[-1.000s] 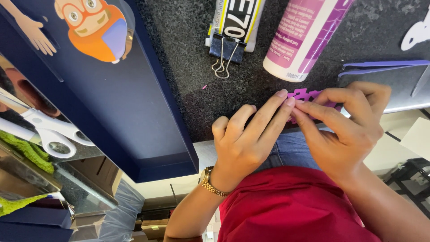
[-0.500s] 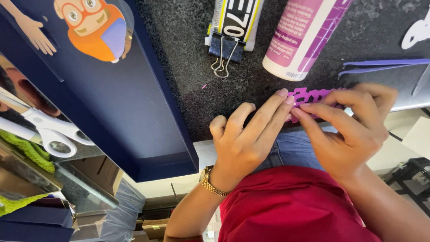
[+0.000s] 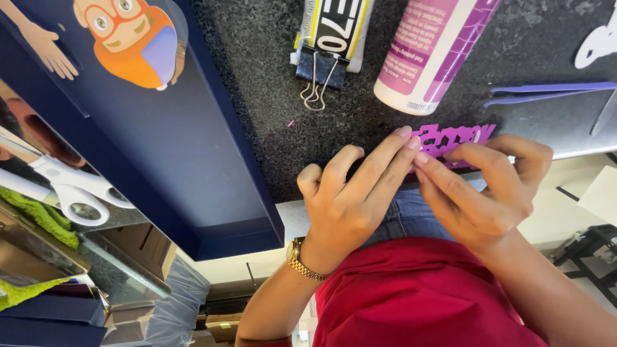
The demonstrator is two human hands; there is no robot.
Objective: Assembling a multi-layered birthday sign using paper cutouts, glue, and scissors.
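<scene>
From here the dark speckled mat lies bare between the navy box and the two hands, a lane wide enough for a hand to slide in from the table edge. Higher up that lane narrows: a tube with a binder clip stands just beside the white and purple glue bottle, only a slim gap between them. The left hand and right hand crowd together over the purple cutout, closing that edge. Purple tweezers bar the mat to the right; beyond them grey surface stays open
</scene>
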